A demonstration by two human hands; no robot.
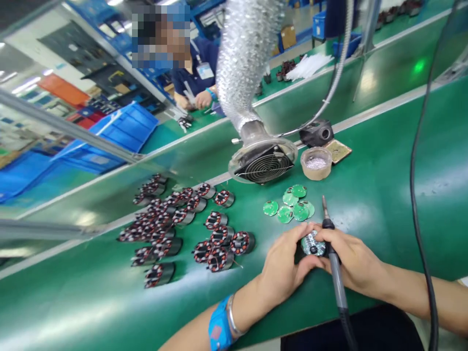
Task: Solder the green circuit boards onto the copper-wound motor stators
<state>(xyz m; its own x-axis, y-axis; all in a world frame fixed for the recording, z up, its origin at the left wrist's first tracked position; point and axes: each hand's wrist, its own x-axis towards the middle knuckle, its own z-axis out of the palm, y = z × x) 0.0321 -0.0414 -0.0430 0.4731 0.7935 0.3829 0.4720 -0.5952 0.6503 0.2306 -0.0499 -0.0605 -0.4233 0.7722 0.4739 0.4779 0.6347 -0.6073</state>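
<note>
My left hand [283, 265] and my right hand [353, 261] meet over a small round motor part with a circuit board on top [313, 244], fingers of both pinched on it. My right hand also carries a soldering iron [333, 258], its tip pointing up and away. Just beyond lie several round green circuit boards [290, 204] on the green bench [383, 195]. To the left of my hands lie several wound motor stators [219, 239] in a loose group.
A silver fume duct with a fan grille [263, 163] hangs over the bench. Beside it stand a small tub [316, 163], a black holder [316, 132] and a sponge pad [338, 150]. Blue bins [109, 136] sit far left. Another person [193, 78] works opposite. A black cable [420, 219] runs on the right.
</note>
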